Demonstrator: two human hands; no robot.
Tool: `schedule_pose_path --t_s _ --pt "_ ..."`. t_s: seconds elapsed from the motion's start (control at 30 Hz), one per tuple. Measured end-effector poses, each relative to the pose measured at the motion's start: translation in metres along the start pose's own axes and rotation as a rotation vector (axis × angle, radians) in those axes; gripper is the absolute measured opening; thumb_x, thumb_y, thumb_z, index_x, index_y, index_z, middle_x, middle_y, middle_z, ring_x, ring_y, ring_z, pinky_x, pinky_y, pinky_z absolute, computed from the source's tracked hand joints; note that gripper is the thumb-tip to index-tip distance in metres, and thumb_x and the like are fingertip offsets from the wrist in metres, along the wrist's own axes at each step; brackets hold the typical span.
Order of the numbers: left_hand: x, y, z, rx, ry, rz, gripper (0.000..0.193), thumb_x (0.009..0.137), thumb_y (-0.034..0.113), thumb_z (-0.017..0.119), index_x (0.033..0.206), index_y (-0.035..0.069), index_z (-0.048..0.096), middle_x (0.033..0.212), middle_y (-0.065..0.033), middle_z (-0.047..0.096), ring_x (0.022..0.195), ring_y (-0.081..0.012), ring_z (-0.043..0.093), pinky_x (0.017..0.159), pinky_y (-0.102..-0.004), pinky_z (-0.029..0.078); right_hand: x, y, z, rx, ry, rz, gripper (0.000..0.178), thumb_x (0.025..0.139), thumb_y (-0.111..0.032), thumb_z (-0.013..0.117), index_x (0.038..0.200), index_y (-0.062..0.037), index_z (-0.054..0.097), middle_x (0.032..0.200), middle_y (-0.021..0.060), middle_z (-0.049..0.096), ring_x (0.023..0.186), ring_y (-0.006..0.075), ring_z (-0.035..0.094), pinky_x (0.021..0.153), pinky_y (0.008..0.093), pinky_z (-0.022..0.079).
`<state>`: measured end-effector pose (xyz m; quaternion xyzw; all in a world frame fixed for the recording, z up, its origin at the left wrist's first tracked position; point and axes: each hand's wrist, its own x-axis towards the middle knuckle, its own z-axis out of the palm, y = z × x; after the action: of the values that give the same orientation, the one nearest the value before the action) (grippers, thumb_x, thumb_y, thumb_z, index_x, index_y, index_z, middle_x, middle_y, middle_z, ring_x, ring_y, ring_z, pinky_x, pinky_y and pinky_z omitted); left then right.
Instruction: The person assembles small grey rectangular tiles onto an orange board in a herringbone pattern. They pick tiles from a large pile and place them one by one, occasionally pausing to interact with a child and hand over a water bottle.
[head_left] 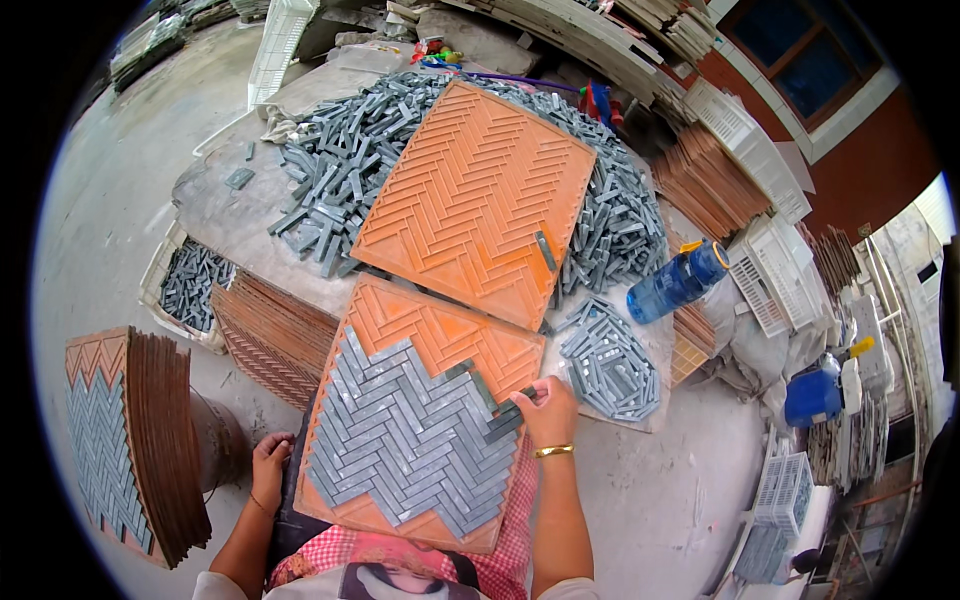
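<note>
An orange herringbone mould tray [400, 306] lies tilted across my lap, much of it filled with grey stone strips [410, 440] in a zigzag pattern. At the tray's right side my right hand [550, 412] pinches a dark stone strip [524, 394] over the edge of the laid pattern. My left hand [270, 458] is beside the tray's left edge, its fingers curled; what they hold, if anything, is hidden. Beyond the filled tray leans a second orange mould tray [475, 190], with one dark strip [545, 250] lying on it.
Loose grey strips [345, 150] are heaped on the table [215, 195], with a smaller pile [608, 360] at the right. There stands a blue bottle [678, 282]. Stacked trays [165, 440] are at the left, near a crate of strips [190, 285]. White crates [770, 280] are at the right.
</note>
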<state>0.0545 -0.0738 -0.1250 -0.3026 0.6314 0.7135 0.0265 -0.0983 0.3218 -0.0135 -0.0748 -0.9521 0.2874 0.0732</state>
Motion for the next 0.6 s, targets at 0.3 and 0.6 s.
schedule_pose_path --t_s 0.3,0.6 --pt "-0.001 -0.003 -0.001 -0.025 -0.01 0.002 0.017 0.085 0.007 0.053 0.097 0.002 0.062 0.088 0.0014 0.061 0.075 -0.0051 0.053 0.065 -0.0174 0.04 0.01 0.0 -0.003 0.052 -0.083 0.022 0.034 0.063 -0.018 0.079 0.082 -0.0008 0.057 0.079 0.0115 0.056 0.07 0.0248 0.056 0.065 0.0349 0.048" --pt "-0.002 0.007 0.003 0.014 0.004 -0.015 0.018 0.083 0.007 0.052 0.097 0.002 0.062 0.089 0.0003 0.062 0.078 -0.0067 0.055 0.068 -0.0189 0.042 0.021 0.034 -0.005 0.577 -0.134 0.162 0.023 0.068 -0.008 0.076 0.081 0.0009 0.06 0.073 0.0049 0.062 0.067 0.0106 0.058 0.062 0.0231 0.047"
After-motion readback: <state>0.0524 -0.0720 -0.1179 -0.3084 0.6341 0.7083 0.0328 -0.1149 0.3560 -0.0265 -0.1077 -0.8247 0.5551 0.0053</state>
